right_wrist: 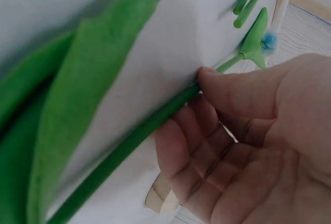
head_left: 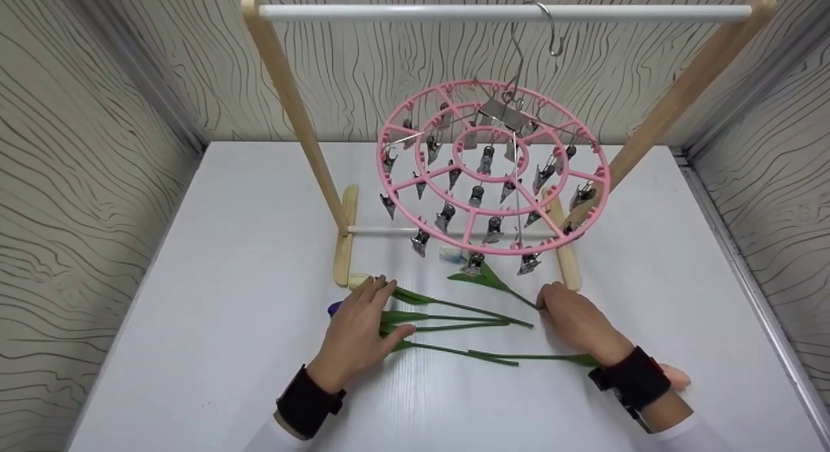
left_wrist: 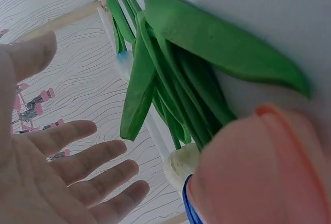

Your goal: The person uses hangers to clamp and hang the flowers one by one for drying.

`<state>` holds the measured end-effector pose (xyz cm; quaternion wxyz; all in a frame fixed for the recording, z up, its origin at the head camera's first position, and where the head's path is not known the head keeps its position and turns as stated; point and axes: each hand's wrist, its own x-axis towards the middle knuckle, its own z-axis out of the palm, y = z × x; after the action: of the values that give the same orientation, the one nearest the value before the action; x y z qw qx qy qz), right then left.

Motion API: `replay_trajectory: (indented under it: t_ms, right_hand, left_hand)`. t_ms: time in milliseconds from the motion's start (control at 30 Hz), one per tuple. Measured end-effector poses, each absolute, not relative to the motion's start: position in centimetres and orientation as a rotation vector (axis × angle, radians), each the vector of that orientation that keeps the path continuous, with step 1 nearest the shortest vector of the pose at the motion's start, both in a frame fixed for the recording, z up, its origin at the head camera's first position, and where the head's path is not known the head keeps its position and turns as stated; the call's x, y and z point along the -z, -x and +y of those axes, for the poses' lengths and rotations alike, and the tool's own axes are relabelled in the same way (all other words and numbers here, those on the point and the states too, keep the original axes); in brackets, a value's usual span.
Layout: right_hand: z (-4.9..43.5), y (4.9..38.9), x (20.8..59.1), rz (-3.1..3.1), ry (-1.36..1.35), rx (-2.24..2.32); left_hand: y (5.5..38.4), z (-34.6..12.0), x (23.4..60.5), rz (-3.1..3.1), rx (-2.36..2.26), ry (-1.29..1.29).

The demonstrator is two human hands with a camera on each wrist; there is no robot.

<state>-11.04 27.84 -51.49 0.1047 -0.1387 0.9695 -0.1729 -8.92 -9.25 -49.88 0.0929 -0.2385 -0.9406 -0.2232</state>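
My right hand (head_left: 580,319) pinches the green stem (right_wrist: 170,105) of an artificial tulip with a blue-and-white head (head_left: 450,253) between thumb and fingers. That tulip lies slanted under the pink hanger. Over the leaf ends of several tulips on the left, my left hand (head_left: 358,332) is spread with its fingers extended. In the left wrist view it stands apart from the leaves (left_wrist: 222,43). Around it are a white tulip head (left_wrist: 181,167), a blue one (head_left: 334,308) and a pink one (left_wrist: 258,167). A peach tulip head (head_left: 675,377) shows beyond my right wrist.
A round pink clip hanger (head_left: 470,233) with several metal clips hangs low over the table's middle. It hooks onto the white bar (head_left: 389,12) of a wooden stand. The stand's feet (head_left: 345,244) rest on the white table (head_left: 214,277). Patterned walls (head_left: 311,69) enclose it.
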Motion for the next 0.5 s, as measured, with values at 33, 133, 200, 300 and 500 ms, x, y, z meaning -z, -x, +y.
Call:
replay_trajectory:
  t_ms: [33, 133, 200, 300, 500]
  right_hand:
    - [27.8, 11.0, 51.5, 2.881, 0.427, 0.488]
    - [27.8, 10.8, 51.5, 2.943, 0.466, 0.44]
    - [27.8, 10.8, 51.3, 2.985, 0.479, 0.401]
    - [27.6, 10.7, 50.9, 3.053, 0.5, 0.343]
    - [27.2, 9.9, 49.8, 3.216, 0.606, 0.206]
  left_hand:
    - [8.9, -9.2, 49.9, -2.788, 0.665, 0.71]
    - [8.8, -9.2, 49.9, -2.774, 0.673, 0.718]
    - [8.8, -9.2, 49.8, -2.766, 0.681, 0.721]
    - [8.8, -9.1, 49.5, -2.771, 0.691, 0.717]
    - [8.9, -8.5, 48.7, -2.764, 0.678, 0.753]
